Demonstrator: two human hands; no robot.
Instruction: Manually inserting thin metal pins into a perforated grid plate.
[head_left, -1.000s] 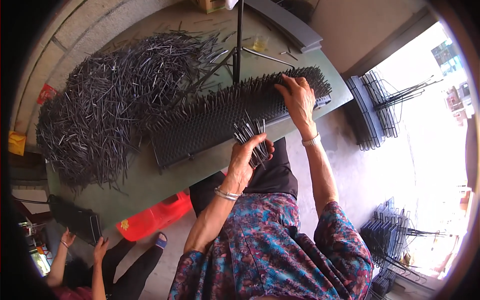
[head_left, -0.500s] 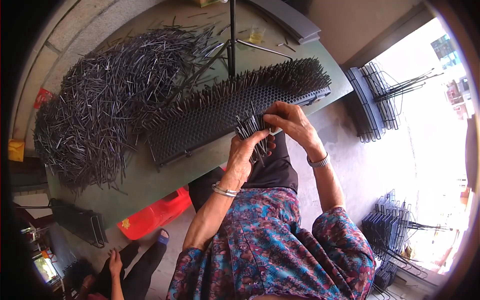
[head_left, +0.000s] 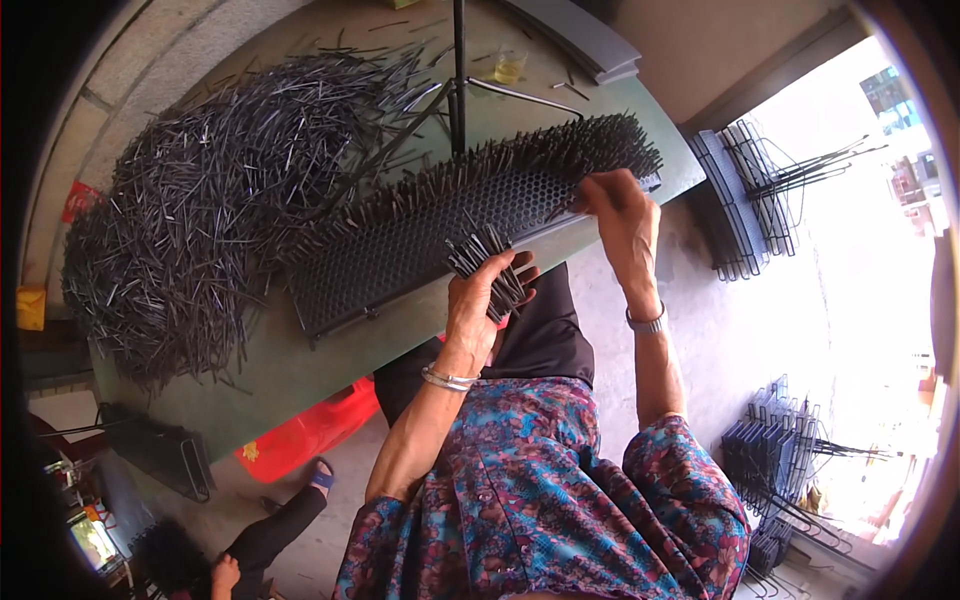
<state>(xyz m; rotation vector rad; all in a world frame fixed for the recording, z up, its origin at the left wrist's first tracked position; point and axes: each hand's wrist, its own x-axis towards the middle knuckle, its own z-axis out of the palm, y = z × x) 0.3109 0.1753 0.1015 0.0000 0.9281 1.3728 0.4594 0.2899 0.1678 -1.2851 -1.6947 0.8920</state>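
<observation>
Now our right hand (head_left: 625, 215) has left strip bundle (head_left: 487, 262), clamped in our left hand (head_left: 472, 300), for perforated panel (head_left: 420, 232) along near edge of bench (head_left: 290, 390), toward right corner; right grip, we can't tell. So hands stand apart: left keeps bundle, right works at panel.
</observation>
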